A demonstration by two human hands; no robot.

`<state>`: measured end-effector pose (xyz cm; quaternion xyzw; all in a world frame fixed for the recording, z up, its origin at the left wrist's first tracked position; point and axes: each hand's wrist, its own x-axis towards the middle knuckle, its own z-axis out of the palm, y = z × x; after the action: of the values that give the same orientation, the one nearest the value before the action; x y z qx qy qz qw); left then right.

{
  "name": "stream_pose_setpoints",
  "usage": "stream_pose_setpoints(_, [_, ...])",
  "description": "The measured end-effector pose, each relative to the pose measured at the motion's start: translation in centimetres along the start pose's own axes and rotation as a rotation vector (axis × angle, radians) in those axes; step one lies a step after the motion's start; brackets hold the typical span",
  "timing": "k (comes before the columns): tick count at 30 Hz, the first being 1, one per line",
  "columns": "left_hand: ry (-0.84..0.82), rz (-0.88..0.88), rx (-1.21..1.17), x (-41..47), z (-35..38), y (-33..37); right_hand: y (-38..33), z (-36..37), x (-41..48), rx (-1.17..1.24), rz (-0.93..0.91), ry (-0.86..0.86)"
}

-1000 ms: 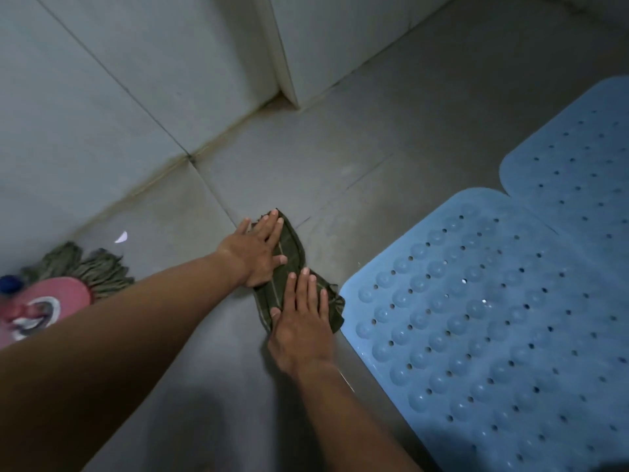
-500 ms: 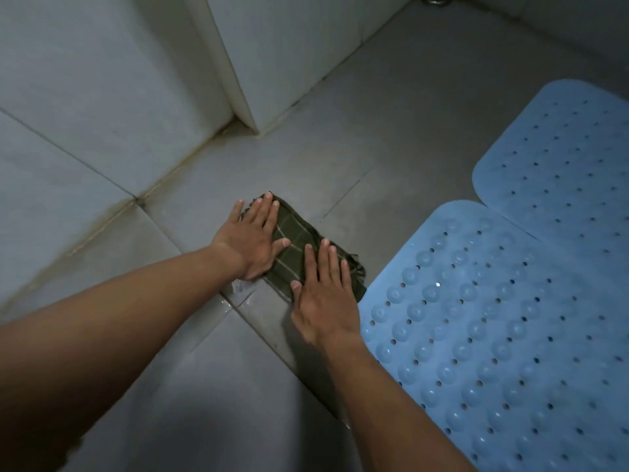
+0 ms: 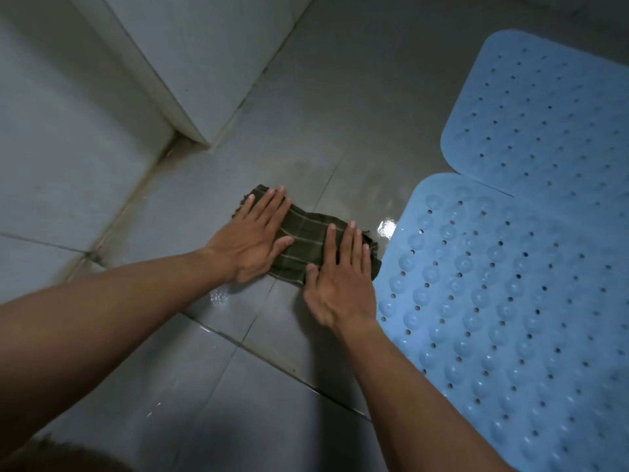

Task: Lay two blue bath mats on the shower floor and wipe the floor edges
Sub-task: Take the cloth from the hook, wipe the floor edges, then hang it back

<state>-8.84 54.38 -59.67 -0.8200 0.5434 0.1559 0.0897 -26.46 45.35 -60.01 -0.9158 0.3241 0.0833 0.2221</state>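
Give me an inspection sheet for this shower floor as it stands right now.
Surface: grey tiled floor, wet sheen and small puddles near the cloth.
Job's things: near blue mat and far blue mat lie flat, edges meeting; dark green checked cloth lies on the floor beside the near mat.
Clutter: nothing seen.
Hands: left hand and right hand both press flat on the cloth, fingers spread.
Cables: nothing seen.
Surroundings: tiled wall with stained grout at its foot; protruding wall corner.
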Motion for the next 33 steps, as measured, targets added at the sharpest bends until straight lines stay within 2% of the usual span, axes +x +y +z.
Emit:
stream_pose_setpoints(5, [-0.009,-0.02,-0.067,2.7,-1.1,0.2,1.0,-0.9,2.3,-0.04,0.041,0.028])
stream_pose_setpoints(11, [0.033,-0.095,-0.115,6.7,-2.0,1.4,3.3,-3.5,7.1,-0.14,0.07,-0.07])
stream_pose_setpoints(15, [0.0,-0.076,-0.122,9.2,-2.9,0.9,3.7,-4.4,9.4,-0.144,0.093,-0.094])
stream_pose_setpoints(28, [0.129,-0.043,-0.097,20.9,-5.1,-0.3,7.2,-8.8,20.4,-0.14,0.176,-0.099])
stream_pose_setpoints(33, [0.091,-0.037,-0.085,25.7,-7.0,-0.2,9.4,-10.6,24.2,-0.143,0.149,-0.084])
